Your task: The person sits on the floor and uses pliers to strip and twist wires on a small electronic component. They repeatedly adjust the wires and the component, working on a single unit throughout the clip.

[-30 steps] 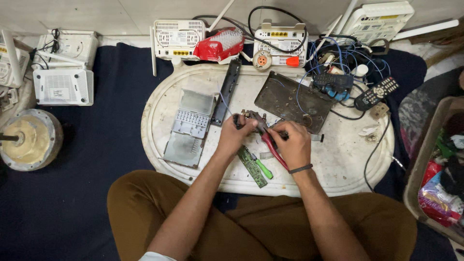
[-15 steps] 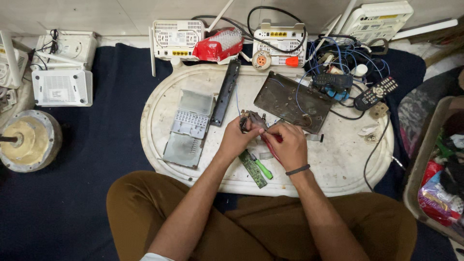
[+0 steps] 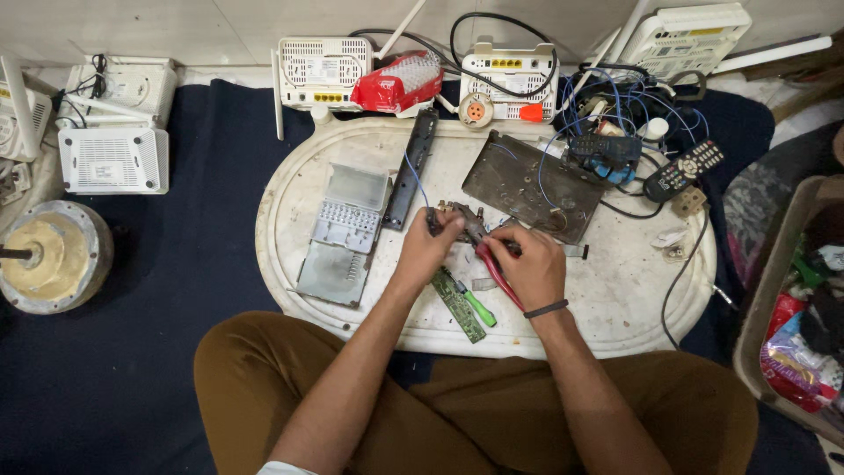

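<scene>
On the white oval tray (image 3: 615, 299) before your crossed legs, both your hands meet over a small metal part (image 3: 457, 214); your left hand (image 3: 431, 249) is clenched round its left end, pinning it near the tray's middle; your right hand (image 3: 527, 264) is closed round red-handled pliers (image 3: 492, 268) whose nose reaches the part's right side; the exact bite of the pliers is too small to tell.

As a judgement, the work looks midway; a grey plastic casing (image 3: 343, 233) already lies opened in halves to the left of your hands, a dark metal plate (image 3: 527, 185) sits bare just beyond them, and a long black strip (image 3: 411, 167) lies tilted between the two; a green circuit board (image 3: 457, 305) and a green-handled screwdriver (image 3: 475, 303) rest loose just beside your wrists, so the stripping seems done while the part in your grip remains unfinished.

Beyond the tray's far rim stand two white router boxes (image 3: 321, 70) with rows of small yellow ports; a red plastic package (image 3: 400, 81), crumpled and rounded, lies between them; a third white box (image 3: 690, 35) with a yellow strip label sits at the far right, above a tangle of blue wires (image 3: 615, 114) and a black remote (image 3: 684, 170); more white boxes (image 3: 114, 158) rest on the dark cloth to the left.
</scene>
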